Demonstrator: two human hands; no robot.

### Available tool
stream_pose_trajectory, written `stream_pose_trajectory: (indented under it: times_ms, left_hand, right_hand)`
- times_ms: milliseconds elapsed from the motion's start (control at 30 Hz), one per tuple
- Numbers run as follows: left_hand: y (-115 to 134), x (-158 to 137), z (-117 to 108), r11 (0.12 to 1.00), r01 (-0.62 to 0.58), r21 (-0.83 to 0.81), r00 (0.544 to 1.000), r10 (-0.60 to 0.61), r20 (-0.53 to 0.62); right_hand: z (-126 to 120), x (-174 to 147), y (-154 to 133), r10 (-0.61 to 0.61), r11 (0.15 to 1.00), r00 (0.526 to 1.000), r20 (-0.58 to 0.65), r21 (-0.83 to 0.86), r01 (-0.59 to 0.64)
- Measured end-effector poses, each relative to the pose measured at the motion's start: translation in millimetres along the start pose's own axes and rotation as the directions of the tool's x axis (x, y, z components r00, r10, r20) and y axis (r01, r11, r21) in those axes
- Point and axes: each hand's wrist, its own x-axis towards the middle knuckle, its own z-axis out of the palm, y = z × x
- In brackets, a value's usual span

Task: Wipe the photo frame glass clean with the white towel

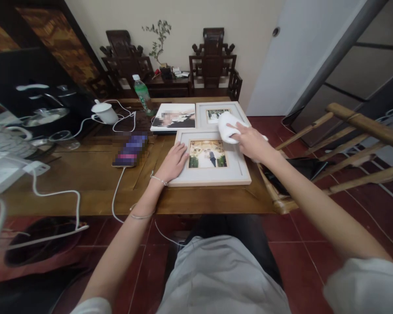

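Observation:
A white photo frame [212,177] with a wedding picture lies flat near the table's front edge. My left hand [177,162] rests on its left side, fingers stretched out. At the frame's far right corner, my right hand [253,141] grips a bunched white cloth [228,126]. The cloth covers that corner and overlaps part of a second white photo frame [239,110] lying just behind. To the left of this one is a photo panel [174,117] with a blurred picture, lying on top of something dark.
A phone [131,150] on a charging cable lies left on the wooden table [85,174]. Beyond it stand a green-labelled bottle [143,93] and a white lidded cup [105,112]. A teapot [8,141] and power strip [36,167] sit far left. A bamboo chair [356,131] stands right.

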Motion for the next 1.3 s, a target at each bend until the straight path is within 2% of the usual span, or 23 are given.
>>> stream_pose_trajectory:
  times_ms: [133,233,333,467,567,633,700,867,967,1033,1100,1167,1300]
  left_hand:
    - [-1,0,-1,1.0,-0.002,-0.013,1.0,0.002,-0.001]
    - [-1,0,-1,1.0,0.003,-0.007,1.0,-0.003,0.002]
    - [0,0,-1,1.0,0.008,0.003,1.0,-0.008,0.005]
    - [1,0,0,1.0,0.007,0.012,1.0,-0.007,0.009]
    - [0,0,1,1.0,0.001,0.013,1.0,-0.001,0.008]
    - [-1,0,1,1.0,-0.005,0.007,1.0,0.005,0.004]
    - [-1,0,1,1.0,-0.007,0.002,1.0,0.007,0.003]
    - [0,0,-1,1.0,-0.002,-0.005,1.0,0.002,0.007]
    - [1,-1,-2,1.0,-0.002,-0.017,1.0,0.002,0.008]
    - [1,-1,-2,1.0,0.0,-0.021,1.0,0.0,0.011]
    - [1,-2,-3,1.0,0.003,-0.024,1.0,-0.003,0.014]
    - [0,-1,-2,1.0,0.001,-0.022,1.0,-0.001,0.015]
    - [-2,-1,0,1.0,-0.01,-0.008,1.0,0.01,0.008]
  right_hand:
    - [30,31,-14,-0.016,0.999,1.0,0.024,0.031,0.016]
    - [33,30,-38,-0.031,0.999,0.998,0.06,0.016,0.03]
    - [19,7,-62,-0.09,0.996,0.986,0.144,0.021,0.088]
    - [-11,-38,-92,-0.186,0.978,0.944,0.271,0.144,0.151]
    - [-21,-60,-105,-0.29,0.943,0.924,0.247,0.241,0.232]
    - [-18,-62,-106,-0.321,0.924,0.925,0.204,0.279,0.259]
    - [-8,-55,-99,-0.301,0.925,0.936,0.182,0.294,0.24]
    - [26,-8,-55,-0.153,0.966,0.987,0.052,0.22,0.138]
    - [38,26,-27,-0.028,0.978,0.999,-0.037,0.205,0.035]
    - [41,43,-17,0.044,0.981,0.999,-0.032,0.19,-0.037]
    - [41,51,-18,0.041,0.985,0.999,0.014,0.167,-0.043]
    - [38,47,-30,-0.03,0.989,0.998,0.061,0.144,0.021]
    - [18,9,-67,-0.167,0.978,0.977,0.136,0.147,0.147]
